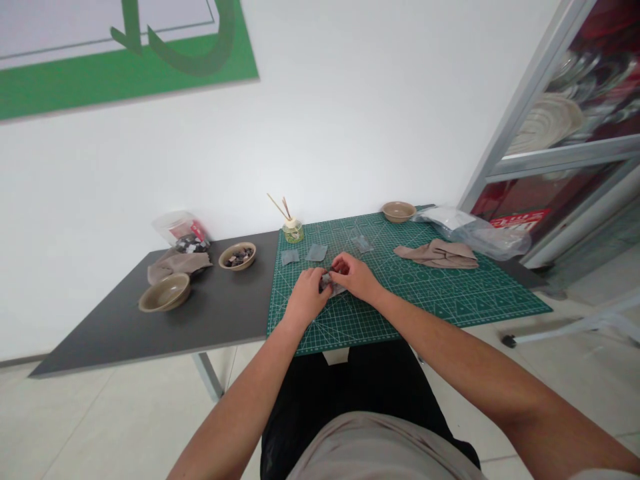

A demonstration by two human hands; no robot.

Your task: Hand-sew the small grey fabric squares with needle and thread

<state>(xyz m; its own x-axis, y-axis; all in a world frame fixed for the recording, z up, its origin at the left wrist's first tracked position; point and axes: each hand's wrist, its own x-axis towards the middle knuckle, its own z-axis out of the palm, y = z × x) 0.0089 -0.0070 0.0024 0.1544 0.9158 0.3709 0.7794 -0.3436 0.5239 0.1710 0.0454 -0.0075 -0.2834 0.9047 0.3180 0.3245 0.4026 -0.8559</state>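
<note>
Dark bench [225,333], green cutting mat [425,297]: fingers of left hand [307,294] and right hand [358,277] grasp a small packet [337,289], apparently adjusting it; the next move likely needs steadiness.

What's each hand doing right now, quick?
Left hand: fingers curled closed, holding a small packet.
Right hand: fingers curled closed, holding the same packet; exact fingertip grip too small to tell.
</note>
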